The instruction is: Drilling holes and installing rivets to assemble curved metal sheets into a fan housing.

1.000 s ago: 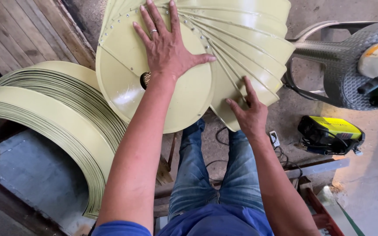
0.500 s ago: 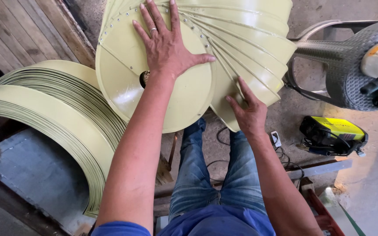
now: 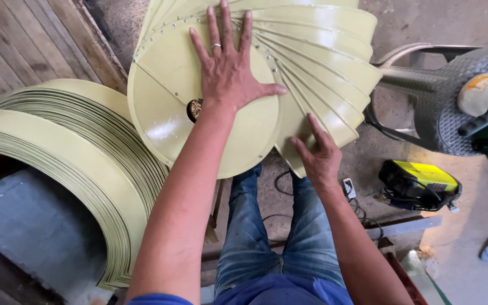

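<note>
My left hand [image 3: 230,70] lies flat with fingers spread on the top pale green metal cone sheet [image 3: 165,96], which has a small hole [image 3: 194,109] near its middle and rivets along its edge. My right hand [image 3: 318,153] presses flat, fingers apart, on the lower edge of several fanned-out cone sheets [image 3: 326,79] of the same green, spread to the right beneath the top one. Neither hand grips anything. My legs in blue jeans [image 3: 280,226] are below the sheets.
A thick curved stack of green metal sheets [image 3: 80,164] stands at the left. Wooden planks [image 3: 35,39] lie at the upper left. A yellow and black machine [image 3: 419,183] sits on the floor at the right, with a grey textured seat [image 3: 453,101] above it.
My right hand has slid slightly up along the fanned sheets' lower edge. My left hand stays flat on the top sheet.
</note>
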